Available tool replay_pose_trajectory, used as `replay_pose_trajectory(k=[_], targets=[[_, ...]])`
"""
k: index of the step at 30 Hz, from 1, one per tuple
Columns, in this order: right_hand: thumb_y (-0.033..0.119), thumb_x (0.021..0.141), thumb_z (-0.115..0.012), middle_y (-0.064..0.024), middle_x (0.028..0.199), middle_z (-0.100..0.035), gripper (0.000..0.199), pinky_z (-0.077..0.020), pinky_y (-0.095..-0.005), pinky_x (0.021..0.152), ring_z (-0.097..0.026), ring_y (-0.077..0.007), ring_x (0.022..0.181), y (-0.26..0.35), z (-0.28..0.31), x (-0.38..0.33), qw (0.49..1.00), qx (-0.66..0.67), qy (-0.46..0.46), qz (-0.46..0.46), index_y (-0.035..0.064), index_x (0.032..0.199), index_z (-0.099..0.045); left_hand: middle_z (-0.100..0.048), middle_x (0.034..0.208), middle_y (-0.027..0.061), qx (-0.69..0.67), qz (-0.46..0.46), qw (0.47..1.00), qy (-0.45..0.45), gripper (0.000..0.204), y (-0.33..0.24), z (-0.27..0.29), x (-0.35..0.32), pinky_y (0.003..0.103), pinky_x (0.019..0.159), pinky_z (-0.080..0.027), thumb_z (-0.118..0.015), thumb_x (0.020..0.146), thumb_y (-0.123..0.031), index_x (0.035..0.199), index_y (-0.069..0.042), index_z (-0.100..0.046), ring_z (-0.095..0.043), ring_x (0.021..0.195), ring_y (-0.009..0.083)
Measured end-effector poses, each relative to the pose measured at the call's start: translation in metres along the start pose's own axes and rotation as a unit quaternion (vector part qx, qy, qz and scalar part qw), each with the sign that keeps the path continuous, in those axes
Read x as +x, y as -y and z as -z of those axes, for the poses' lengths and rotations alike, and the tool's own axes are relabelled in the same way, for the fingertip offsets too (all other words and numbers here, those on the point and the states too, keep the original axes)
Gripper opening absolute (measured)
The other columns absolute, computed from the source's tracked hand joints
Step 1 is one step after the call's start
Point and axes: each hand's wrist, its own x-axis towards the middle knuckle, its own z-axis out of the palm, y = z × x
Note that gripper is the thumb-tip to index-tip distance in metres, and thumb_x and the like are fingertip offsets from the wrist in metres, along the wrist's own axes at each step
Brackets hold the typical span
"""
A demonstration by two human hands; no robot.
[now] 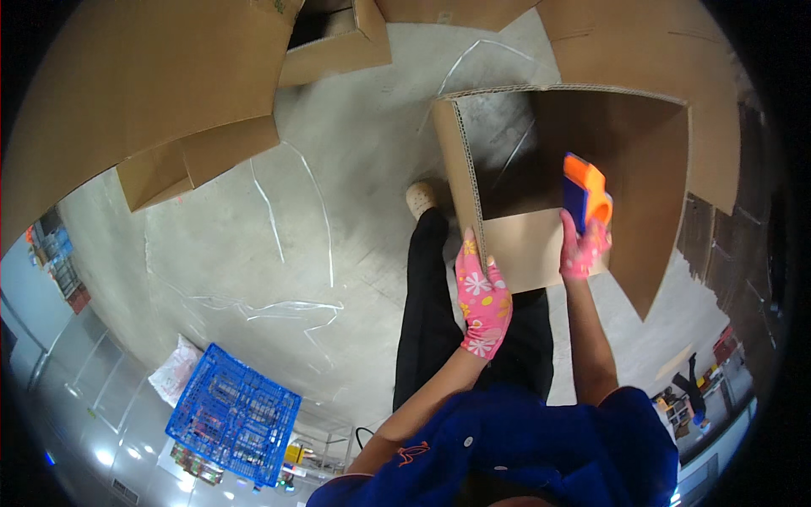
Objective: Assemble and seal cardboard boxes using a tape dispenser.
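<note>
A large brown cardboard box (621, 144) stands open in front of me, and grey floor shows through part of it. My left hand (484, 308), in a pink flowered glove, pinches the edge of the box's left wall (461, 173) between thumb and fingers. In my right hand (583, 249), gloved alike, is an orange and dark blue tape dispenser (589, 188), held up over the box's near flap (524, 245). The fingers of that hand wrap round the dispenser's lower end and are partly hidden by it.
Big cardboard sheets and boxes (160, 76) fill the far left, with another open box (342, 51) at the far middle. White strips (319, 203) lie on the concrete floor (363, 169). A blue plastic crate (232, 414) stands at the near left. Another person (694, 393) is far right.
</note>
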Motion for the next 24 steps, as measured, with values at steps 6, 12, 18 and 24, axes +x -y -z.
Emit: replay_pose_trajectory(k=[6,12,18,24], targets=[[0.029,0.062,-0.084,-0.0107,0.089,-0.066,0.047,-0.0377,-0.0420,0.087,-0.058,-0.0293,0.087,0.117,0.097,0.164,0.987,0.019,-0.137,0.084,0.0054,0.095,-0.061,-0.052,0.120,0.0165,0.031,-0.076,0.995,-0.053,0.044,0.013,-0.007,0.004,0.032,0.092,-0.041,-0.045,0.091,-0.007,0.134,-0.001,-0.039,-0.053,0.109,0.0276],[0.063,0.077,-0.053,-0.0104,0.083,-0.066,0.054,-0.0331,-0.0432,0.082,-0.062,-0.0306,0.083,0.161,0.026,0.265,0.990,0.001,0.105,0.091,0.0117,0.091,-0.061,-0.050,0.127,0.0166,0.007,-0.037,0.999,-0.036,0.044,0.012,-0.009,0.002,0.033,0.096,-0.040,-0.046,0.091,-0.008,0.134,-0.001,-0.039,-0.051,0.114,0.0293],[0.065,0.077,-0.054,-0.0183,0.084,-0.064,0.059,-0.0395,-0.0434,0.079,-0.060,-0.0361,0.084,0.130,0.020,0.185,0.979,0.056,0.196,0.014,0.0072,0.090,-0.058,-0.053,0.124,0.0139,-0.058,0.016,0.998,-0.037,0.041,0.016,0.011,0.003,0.030,0.096,-0.039,-0.046,0.092,-0.006,0.132,-0.001,-0.043,-0.052,0.114,0.0229],[0.042,0.064,-0.080,-0.0119,0.075,-0.061,0.046,-0.0390,-0.0406,0.074,-0.057,-0.0329,0.071,0.066,-0.053,0.076,0.984,0.123,-0.106,0.076,0.0071,0.089,-0.061,-0.052,0.125,0.0149,0.005,-0.014,0.999,-0.031,0.041,0.014,0.000,0.000,0.031,0.095,-0.039,-0.046,0.092,-0.008,0.132,0.000,-0.041,-0.052,0.114,0.0235]])
